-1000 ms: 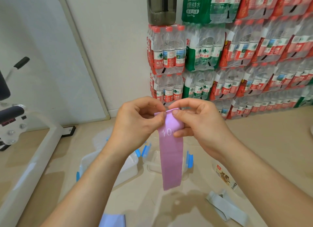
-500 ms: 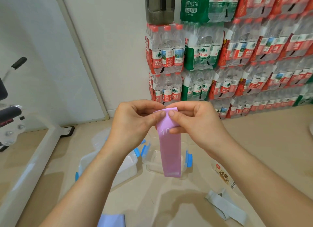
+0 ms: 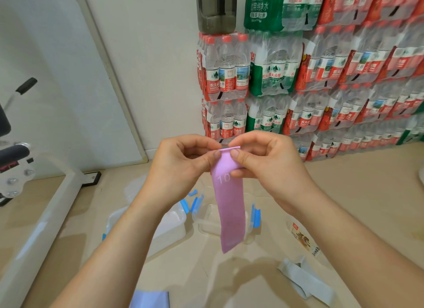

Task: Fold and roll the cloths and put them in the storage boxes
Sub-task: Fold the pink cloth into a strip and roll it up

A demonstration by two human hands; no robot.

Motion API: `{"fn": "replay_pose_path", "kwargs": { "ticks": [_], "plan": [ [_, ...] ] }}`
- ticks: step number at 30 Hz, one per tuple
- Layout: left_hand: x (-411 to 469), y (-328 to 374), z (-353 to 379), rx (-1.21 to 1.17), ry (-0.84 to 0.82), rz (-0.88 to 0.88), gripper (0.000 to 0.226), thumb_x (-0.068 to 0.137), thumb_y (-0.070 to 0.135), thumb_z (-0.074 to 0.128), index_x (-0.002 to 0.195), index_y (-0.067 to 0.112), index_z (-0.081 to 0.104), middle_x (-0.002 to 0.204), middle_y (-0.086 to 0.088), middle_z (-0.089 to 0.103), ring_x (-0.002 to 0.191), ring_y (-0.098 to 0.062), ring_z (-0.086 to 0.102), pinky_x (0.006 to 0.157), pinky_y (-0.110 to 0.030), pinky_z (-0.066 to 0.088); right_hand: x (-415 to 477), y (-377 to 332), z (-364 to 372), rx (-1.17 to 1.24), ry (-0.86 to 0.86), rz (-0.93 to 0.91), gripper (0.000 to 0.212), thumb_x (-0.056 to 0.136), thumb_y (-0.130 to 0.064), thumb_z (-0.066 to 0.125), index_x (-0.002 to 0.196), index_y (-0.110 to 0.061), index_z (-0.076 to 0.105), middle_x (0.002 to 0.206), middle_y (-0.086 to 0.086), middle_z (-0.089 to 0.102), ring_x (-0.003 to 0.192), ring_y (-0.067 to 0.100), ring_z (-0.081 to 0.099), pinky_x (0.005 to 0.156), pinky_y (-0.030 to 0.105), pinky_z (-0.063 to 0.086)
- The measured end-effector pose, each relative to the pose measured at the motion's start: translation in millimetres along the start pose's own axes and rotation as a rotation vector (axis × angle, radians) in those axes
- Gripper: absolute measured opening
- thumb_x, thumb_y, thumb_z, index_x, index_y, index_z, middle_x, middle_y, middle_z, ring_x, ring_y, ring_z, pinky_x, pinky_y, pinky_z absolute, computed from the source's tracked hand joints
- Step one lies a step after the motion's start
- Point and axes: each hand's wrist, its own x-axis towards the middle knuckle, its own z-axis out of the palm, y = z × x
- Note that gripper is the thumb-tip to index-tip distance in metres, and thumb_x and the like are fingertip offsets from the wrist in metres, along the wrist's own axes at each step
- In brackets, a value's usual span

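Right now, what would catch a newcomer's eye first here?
A pink cloth strip marked 10 hangs mid-frame, its top pinched by the left hand and right hand, in front of a clear storage box with blue clips. Behind, a wall of bottled water packs fills the upper right.

The pink cloth [image 3: 229, 206] is a soft pinkish purple with a white "10" on it. The storage boxes [image 3: 206, 218] are see-through, with bright blue clips [image 3: 256, 218]. There is a grey cloth [image 3: 305, 282] and a pale blue cloth [image 3: 150, 299]. The floor [image 3: 355, 193] is tan. The water bottles [image 3: 227, 78] have red caps and red and white labels. Some packs [image 3: 270, 78] have green wrap. The big jug [image 3: 216, 9] is dark grey. The wall [image 3: 149, 55] is white.
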Motion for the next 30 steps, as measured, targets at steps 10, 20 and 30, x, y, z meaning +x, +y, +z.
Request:
{"fn": "replay_pose_path", "kwargs": {
  "ticks": [10,20,30],
  "plan": [
    [-6,-4,8,0.441,0.1,0.379,0.027,0.071,-0.003,0.066,0.072,0.024,0.068,0.061,0.009,0.063,0.057,-0.013,0.061,0.054,-0.017,0.049,1,-4,-1,0.101,-0.078,0.139,0.023,0.085,0.01,0.053,0.08,-0.006,0.069,0.08,0.016,0.067,0.066,0.021,0.064,0.056,0.023,0.056],
    [-5,-1,6,0.357,0.074,0.308,0.032,0.078,0.003,0.067,0.076,0.034,0.072,0.077,0.013,0.071,0.071,-0.005,0.066,0.069,-0.02,0.054,1,-2,-1,0.051,-0.017,0.144,0.009,0.083,0.003,0.066,0.09,-0.003,0.069,0.086,0.023,0.07,0.064,0.018,0.067,0.058,0.021,0.057],
    [-3,5,-1,-0.082,-0.048,-0.034,0.006,0.077,0.006,0.072,0.082,0.005,0.074,0.079,-0.008,0.075,0.075,-0.015,0.07,0.071,-0.022,0.056,1,0,0,-0.081,-0.009,0.02,0.01,0.086,0.002,0.064,0.087,-0.006,0.071,0.08,0.02,0.071,0.063,0.015,0.068,0.057,0.022,0.055]
  ]
}}
